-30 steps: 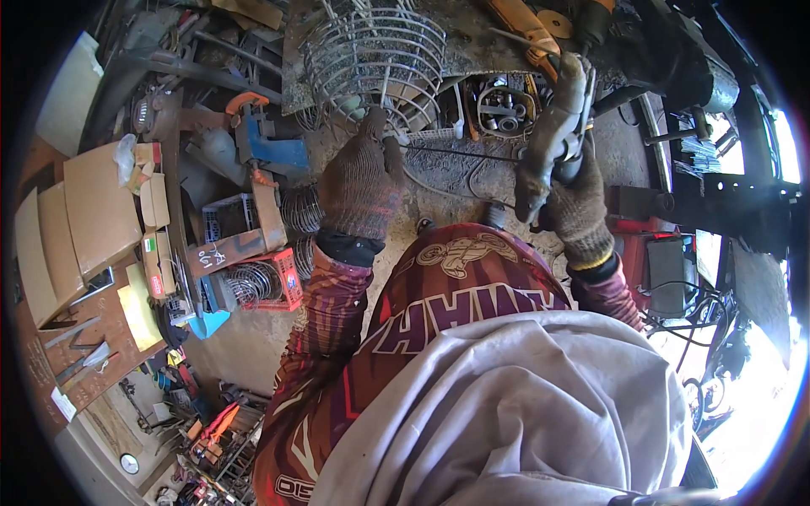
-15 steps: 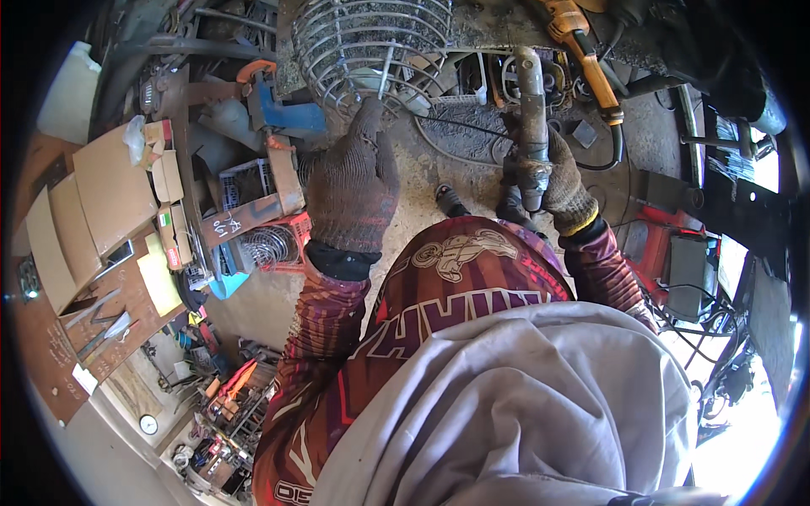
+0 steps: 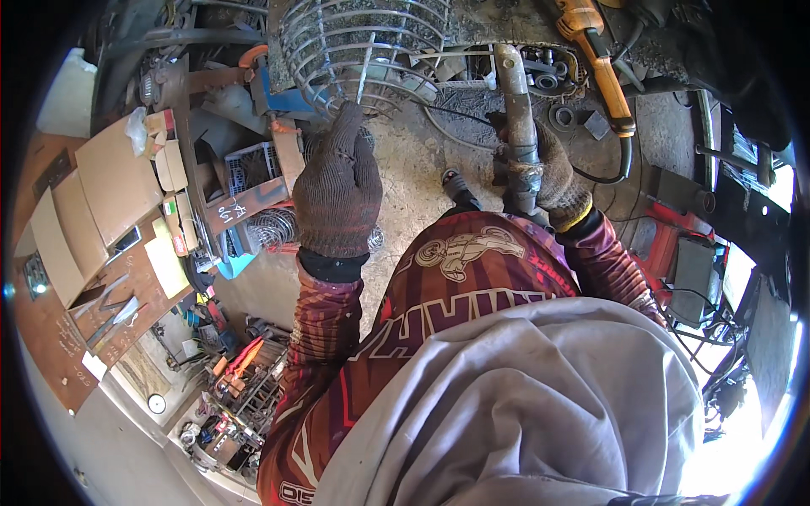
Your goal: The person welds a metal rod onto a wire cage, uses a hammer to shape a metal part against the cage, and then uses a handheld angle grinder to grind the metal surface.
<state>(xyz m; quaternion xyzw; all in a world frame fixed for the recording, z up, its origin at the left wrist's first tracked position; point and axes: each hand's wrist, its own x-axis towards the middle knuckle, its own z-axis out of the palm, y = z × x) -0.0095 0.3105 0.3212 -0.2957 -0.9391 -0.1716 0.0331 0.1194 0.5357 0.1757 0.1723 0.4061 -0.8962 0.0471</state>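
In the head view, the gloved left hand [image 3: 337, 190] reaches far toward the near side of a round wire cage [image 3: 369, 67], which lies at the far side, left of centre; its fingers are mostly folded, one pointing to the wires, and I cannot tell whether they pinch anything. The gloved right hand [image 3: 558, 177] is wrapped around a grey metal tool [image 3: 519, 101], its blunt end pointing far; most of its fingers are hidden behind the tool. A thin dark rod [image 3: 460, 115] runs from beside that hand left toward the cage, and may well catch in the wires if the hand swings sideways. The cage looks rounded, so a push at its near side could roll or shift it on the dark worktop [image 3: 485, 27]. To the far right, an orange power tool [image 3: 592, 59] trails a black cable [image 3: 625, 160] near the right wrist, where a move right could snag it. The cage seems to overhang the worktop's near edge. Between the hands there is room over the concrete floor [image 3: 409, 164]; on the left, a rusty rack [image 3: 245, 205] crowds the left forearm, while red equipment [image 3: 675, 219] narrows the right.
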